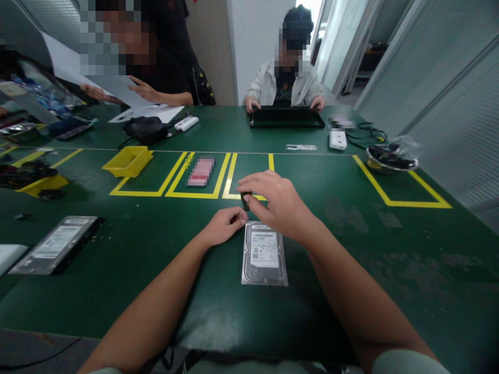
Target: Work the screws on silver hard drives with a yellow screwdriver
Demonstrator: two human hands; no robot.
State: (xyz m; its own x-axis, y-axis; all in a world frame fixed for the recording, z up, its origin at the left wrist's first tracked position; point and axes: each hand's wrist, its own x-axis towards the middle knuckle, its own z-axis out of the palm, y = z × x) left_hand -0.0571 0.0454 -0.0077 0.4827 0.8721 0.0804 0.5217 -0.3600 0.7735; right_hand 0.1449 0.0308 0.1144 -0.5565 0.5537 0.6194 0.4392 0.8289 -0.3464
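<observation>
A silver hard drive [264,253] with a white label lies flat on the green table [351,249] in front of me. My left hand [224,224] rests at the drive's top left corner, fingers curled and touching its edge. My right hand [275,200] hovers over the drive's top edge and pinches a small dark tool [246,199] that points down. What the tool's tip touches is hidden by my fingers.
A second hard drive [56,244] lies at the left. A yellow bin [128,160] and yellow tape boxes sit mid-table, a metal bowl [391,158] of parts at the right. Two people sit across, one at a black laptop [286,117], one holding papers.
</observation>
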